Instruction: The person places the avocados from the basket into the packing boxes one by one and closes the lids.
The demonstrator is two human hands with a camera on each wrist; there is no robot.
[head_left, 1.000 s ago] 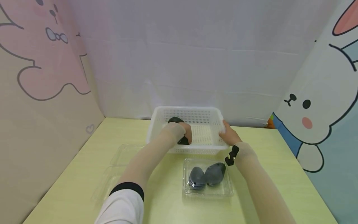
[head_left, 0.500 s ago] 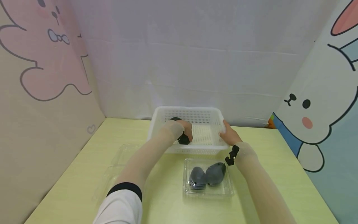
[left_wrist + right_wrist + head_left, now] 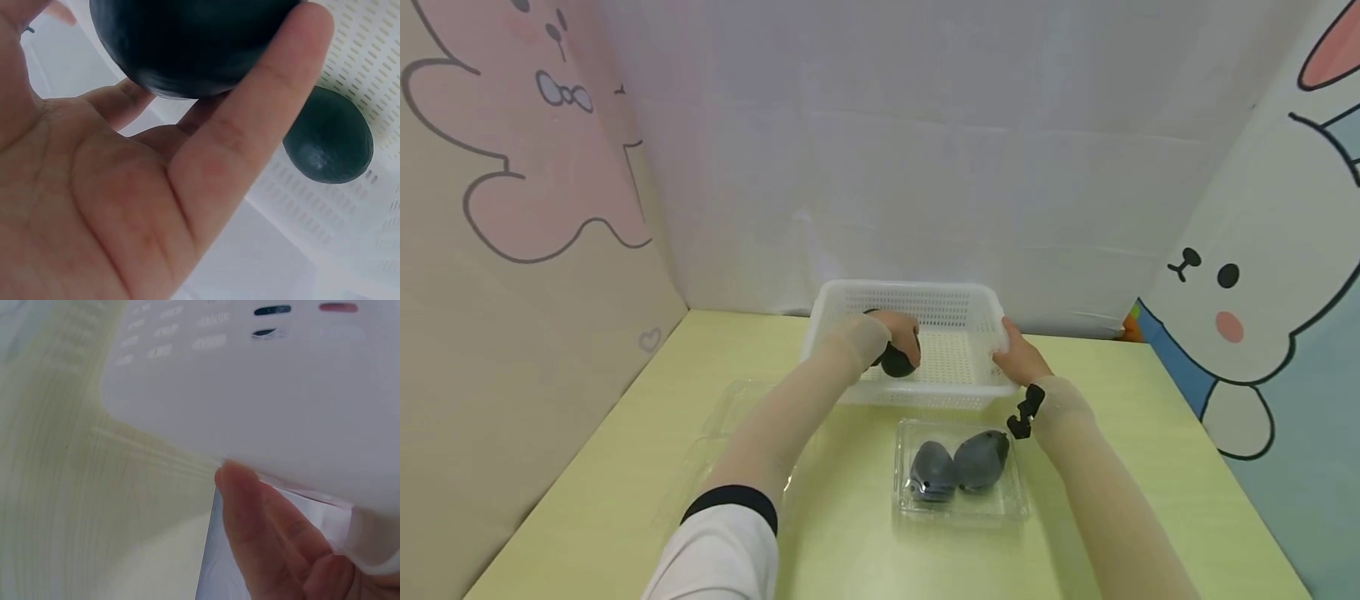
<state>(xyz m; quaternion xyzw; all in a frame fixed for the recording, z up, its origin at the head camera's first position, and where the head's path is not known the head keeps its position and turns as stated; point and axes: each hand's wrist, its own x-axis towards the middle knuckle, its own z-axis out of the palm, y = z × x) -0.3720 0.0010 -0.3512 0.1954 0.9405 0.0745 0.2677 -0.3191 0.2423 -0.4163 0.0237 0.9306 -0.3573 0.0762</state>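
Inside the white perforated basket (image 3: pixel 925 391), my left hand (image 3: pixel 904 323) grips a dark green avocado (image 3: pixel 897 362). The left wrist view shows that avocado (image 3: pixel 194 44) large above my palm, with the fingers curled about it. Past the little finger, a second avocado (image 3: pixel 331 134) lies in the basket; the left arm covers that side in the head view. My right hand (image 3: pixel 1022 360) holds the basket's right rim, its thumb (image 3: pixel 240 494) against the outer wall in the right wrist view. Two greyish avocados (image 3: pixel 982 460) lie in a clear plastic box (image 3: pixel 962 511) in front.
More clear plastic containers (image 3: pixel 737 408) lie on the table's left side, partly behind my left arm. The basket stands near the back edge, close to a white curtain (image 3: pixel 925 167). Walls with cartoon rabbits bound both sides.
My left hand has shifted slightly right and up inside the basket, the avocado in its grip now showing rounder below the fingers. The right hand keeps its hold on the rim.
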